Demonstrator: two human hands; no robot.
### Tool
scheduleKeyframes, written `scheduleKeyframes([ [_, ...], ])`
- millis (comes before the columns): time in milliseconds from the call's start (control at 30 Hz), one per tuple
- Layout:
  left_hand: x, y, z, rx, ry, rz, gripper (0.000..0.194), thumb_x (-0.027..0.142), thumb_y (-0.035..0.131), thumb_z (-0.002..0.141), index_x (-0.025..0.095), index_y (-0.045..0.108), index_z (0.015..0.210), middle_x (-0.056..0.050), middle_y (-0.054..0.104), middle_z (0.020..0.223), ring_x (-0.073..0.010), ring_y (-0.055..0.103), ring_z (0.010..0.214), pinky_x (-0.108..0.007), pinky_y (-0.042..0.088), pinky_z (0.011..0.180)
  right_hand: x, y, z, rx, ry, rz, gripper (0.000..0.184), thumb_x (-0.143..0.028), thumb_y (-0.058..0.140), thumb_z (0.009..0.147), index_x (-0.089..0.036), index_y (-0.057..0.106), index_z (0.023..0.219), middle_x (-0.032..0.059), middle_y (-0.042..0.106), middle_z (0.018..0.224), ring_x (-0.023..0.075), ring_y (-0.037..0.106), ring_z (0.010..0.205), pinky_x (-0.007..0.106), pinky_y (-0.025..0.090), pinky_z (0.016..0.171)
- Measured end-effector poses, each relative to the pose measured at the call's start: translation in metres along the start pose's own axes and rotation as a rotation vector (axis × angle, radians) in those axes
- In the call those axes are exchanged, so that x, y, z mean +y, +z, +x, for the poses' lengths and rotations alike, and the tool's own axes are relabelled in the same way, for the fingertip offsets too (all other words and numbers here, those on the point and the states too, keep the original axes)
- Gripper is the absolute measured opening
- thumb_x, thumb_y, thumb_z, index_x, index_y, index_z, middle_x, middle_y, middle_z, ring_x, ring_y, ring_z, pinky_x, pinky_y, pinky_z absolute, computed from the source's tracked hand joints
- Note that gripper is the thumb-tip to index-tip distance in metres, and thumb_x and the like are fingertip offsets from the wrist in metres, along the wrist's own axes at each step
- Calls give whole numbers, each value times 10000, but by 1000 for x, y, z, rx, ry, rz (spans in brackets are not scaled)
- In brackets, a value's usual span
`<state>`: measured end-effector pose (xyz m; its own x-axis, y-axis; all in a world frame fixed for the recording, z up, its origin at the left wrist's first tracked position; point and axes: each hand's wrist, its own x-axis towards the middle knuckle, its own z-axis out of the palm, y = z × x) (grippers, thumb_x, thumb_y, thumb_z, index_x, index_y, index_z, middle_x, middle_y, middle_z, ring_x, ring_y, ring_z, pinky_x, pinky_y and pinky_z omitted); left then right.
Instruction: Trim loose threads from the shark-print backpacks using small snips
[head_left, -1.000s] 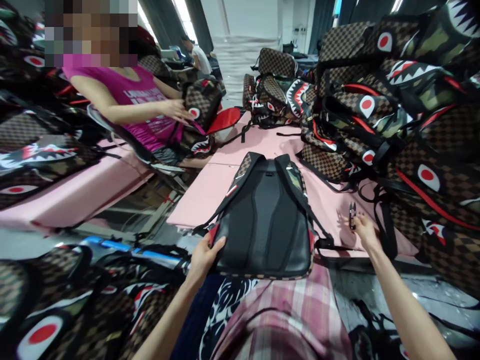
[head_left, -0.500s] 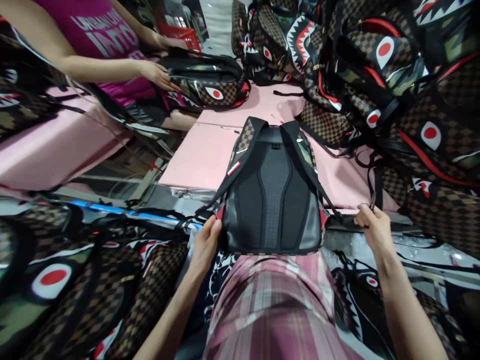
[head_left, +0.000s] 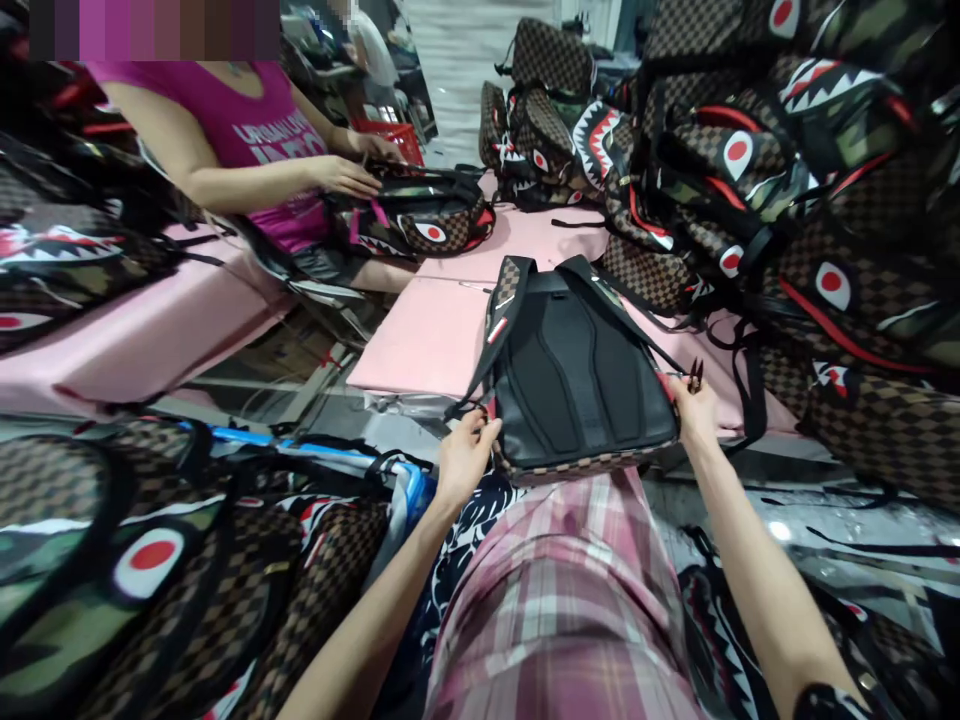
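Note:
A black backpack (head_left: 577, 370) lies back panel up in front of me, its shoulder straps pointing away and its lower edge by my lap. At its lower left side my left hand (head_left: 466, 450) pinches the edge, close to a strap end. My right hand (head_left: 694, 408) is closed at the lower right side, by the red tab there. Small dark thread snips (head_left: 697, 375) stick up from that same hand, points away from me. The backpack's checkered front is mostly hidden underneath.
A pink-covered table (head_left: 420, 335) lies beneath and beyond the backpack. Across it, a person in a magenta shirt (head_left: 270, 140) handles another backpack (head_left: 420, 225). Checkered shark-face backpacks are piled at the right (head_left: 847, 290) and lower left (head_left: 150, 560).
My right hand has moved left from beside the backpack onto its right side. The backpack has turned slightly and its near edge is tilted. My left hand stays on its left side.

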<state>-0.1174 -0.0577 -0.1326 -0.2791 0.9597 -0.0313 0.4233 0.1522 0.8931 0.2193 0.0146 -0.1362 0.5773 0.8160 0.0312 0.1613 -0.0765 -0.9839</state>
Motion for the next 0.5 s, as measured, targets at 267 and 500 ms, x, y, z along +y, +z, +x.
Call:
scheduleKeyframes([
  [267,22,23,-38,-176,800,390,379,380,576,807,179,580,1128,-105,590,1197,-271,463,1190,-443,376,994,14,-48,-25,-46,12,203,395,-527,551,718,-157,556,857,-73,395,541,49,249,403,188,200,398],
  [500,34,46,-25,-313,843,547,445,405,493,853,147,515,1215,-138,546,1257,-277,485,1181,-401,442,915,35,-67,-121,-197,49,110,352,-471,541,800,-135,630,858,-32,444,551,75,334,447,205,260,421],
])
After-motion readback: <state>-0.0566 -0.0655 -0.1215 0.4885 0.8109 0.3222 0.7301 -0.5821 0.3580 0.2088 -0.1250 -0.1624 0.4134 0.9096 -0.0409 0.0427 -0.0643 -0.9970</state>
